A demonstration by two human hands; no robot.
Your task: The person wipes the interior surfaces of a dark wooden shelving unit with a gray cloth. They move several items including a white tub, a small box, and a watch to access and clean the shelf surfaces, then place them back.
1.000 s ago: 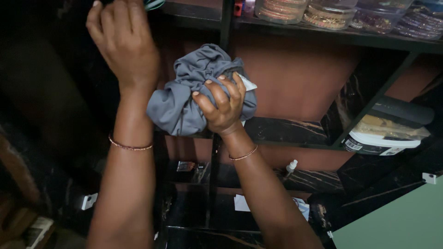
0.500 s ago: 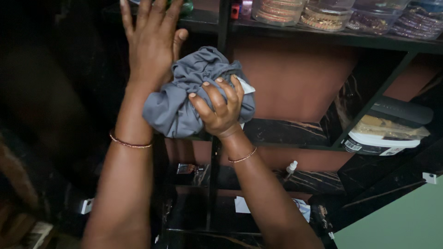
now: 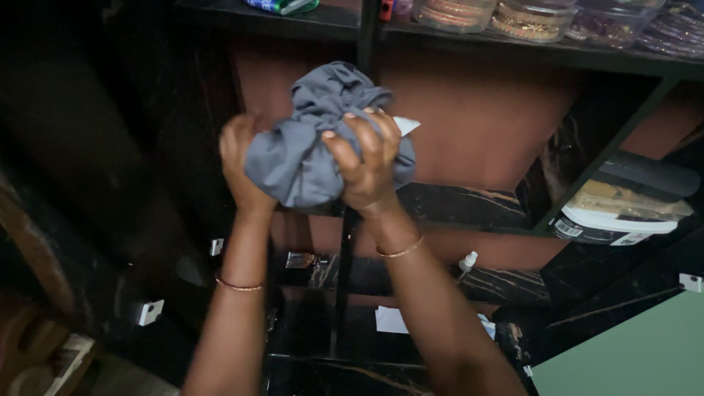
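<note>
grey cloth (image 3: 308,158) | both hands clutch | shelf post (image 3: 364,44) just behind

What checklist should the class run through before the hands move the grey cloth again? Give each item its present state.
1. Right hand grips cloth: ok.
2. Left hand supports the cloth's other side: ok.
3. Cloth bunched, no long tail hanging: ok.
4. Cloth apart from the shelf above: cannot tell.
5. Containers sit back from the shelf edge: ok.
6. Small bottle below stays upright: ok.
</note>
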